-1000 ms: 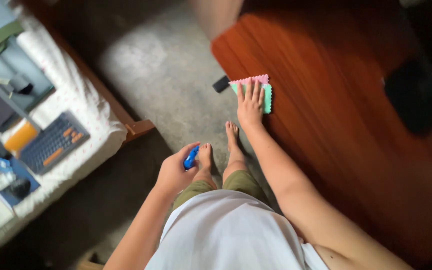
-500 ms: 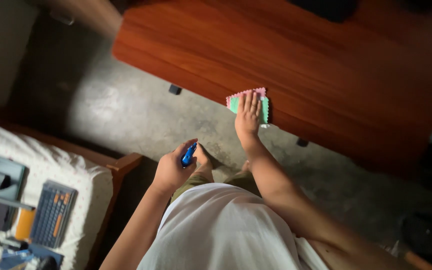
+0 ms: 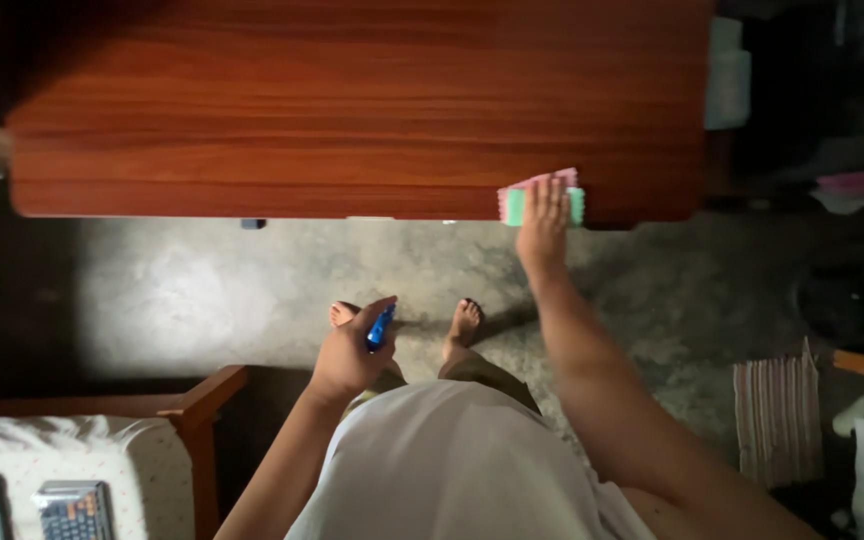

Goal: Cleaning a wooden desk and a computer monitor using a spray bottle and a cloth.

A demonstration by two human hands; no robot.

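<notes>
My right hand [image 3: 544, 212] lies flat, fingers spread, on a pink and green cloth [image 3: 518, 199] with scalloped edges. It presses the cloth onto the near edge of a reddish wooden table [image 3: 352, 110], close to the table's right corner. My left hand [image 3: 349, 348] hangs low in front of my body, closed around a small blue bottle [image 3: 380, 327]. Both of my bare feet stand on the grey concrete floor [image 3: 252, 290] below the table edge.
A bed with a wooden corner post [image 3: 197, 405] and white sheet [image 3: 72, 455] sits at lower left, with a keyboard [image 3: 74, 508] on it. A striped cloth [image 3: 777, 415] lies on the floor at right. Dark clutter fills the upper right corner.
The view has swung so the table's long edge now runs level across the top. My right hand and the cloth have slid along that edge toward the table's right corner. The left hand still grips the bottle.
</notes>
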